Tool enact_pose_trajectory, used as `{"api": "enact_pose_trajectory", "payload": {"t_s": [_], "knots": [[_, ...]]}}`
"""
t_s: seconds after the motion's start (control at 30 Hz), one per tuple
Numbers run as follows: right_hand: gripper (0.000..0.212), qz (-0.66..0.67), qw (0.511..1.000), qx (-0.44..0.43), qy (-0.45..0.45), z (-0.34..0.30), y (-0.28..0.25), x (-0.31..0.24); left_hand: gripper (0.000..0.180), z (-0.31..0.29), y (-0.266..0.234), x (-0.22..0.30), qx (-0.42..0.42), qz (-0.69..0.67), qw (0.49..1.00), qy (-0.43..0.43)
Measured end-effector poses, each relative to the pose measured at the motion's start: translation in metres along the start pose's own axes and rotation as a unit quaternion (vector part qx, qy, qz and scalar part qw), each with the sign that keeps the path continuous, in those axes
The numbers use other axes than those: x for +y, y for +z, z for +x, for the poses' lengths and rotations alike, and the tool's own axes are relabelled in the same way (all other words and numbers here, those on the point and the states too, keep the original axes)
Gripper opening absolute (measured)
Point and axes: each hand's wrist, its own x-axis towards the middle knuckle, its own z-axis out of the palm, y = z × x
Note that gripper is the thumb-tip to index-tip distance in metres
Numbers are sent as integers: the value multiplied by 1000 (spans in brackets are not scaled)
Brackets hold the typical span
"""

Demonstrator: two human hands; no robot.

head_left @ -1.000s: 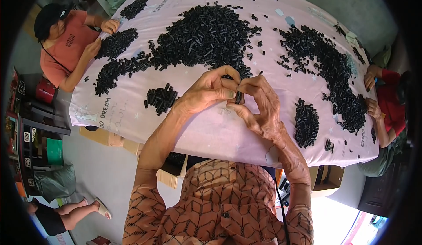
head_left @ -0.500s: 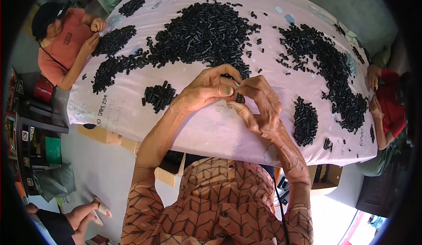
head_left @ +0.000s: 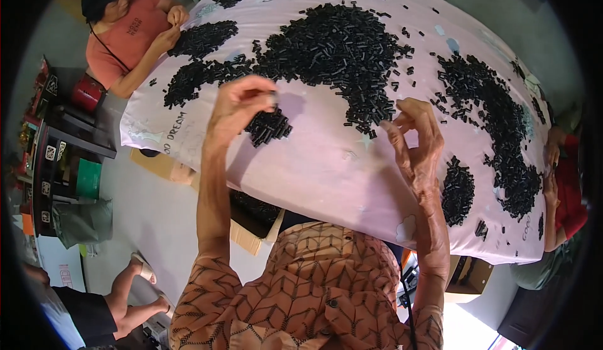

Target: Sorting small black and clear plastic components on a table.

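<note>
Small black tube-shaped pieces lie in a large pile [head_left: 333, 42] whose narrow near end [head_left: 367, 114] reaches toward me. My left hand [head_left: 235, 108] is raised over a small heap of these pieces [head_left: 270, 127] on the left. Its thumb and fingers are pinched together, and blur hides what is between the tips. My right hand [head_left: 418, 140] is at the right of the big pile's near end. Its thumb and forefinger are apart, the thumb tip close to the pile's edge, with nothing seen between them.
A pink printed cloth [head_left: 301, 168] covers the table. More black pieces form an oval heap [head_left: 458, 190] and a long band [head_left: 496, 124] on the right. One person [head_left: 132, 36] sits at the left edge, another [head_left: 568, 187] at the right. Cardboard boxes [head_left: 245, 237] stand below.
My hands, together around a black piece before, have parted. The left went left over the small heap; the right moved right beside the big pile. The view has shifted somewhat.
</note>
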Motion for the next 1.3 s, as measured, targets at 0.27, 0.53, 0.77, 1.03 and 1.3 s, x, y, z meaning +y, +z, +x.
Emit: {"api": "enact_pose_trajectory", "payload": {"t_s": [0.27, 0.53, 0.77, 1.03, 1.3], "knots": [[25, 9, 998, -39, 52, -2, 3, 8, 9, -27, -55, -50, 125, 75, 986, -84], [8, 20, 988, -104, 111, -3, -1, 15, 10, -26, -39, -56, 140, 145, 974, -104], [10, -46, 972, -167, 156, -3, -1, 22, 7, -30, 3, -26, 147, 213, 966, 12], [12, -14, 948, -190, 256, -16, 18, 41, 12, 12, 102, 7, -81, 215, 973, 21], [22, -139, 931, -271, 203, -15, 18, 32, 13, 46, 115, -16, -68, 229, 970, 52]]}}
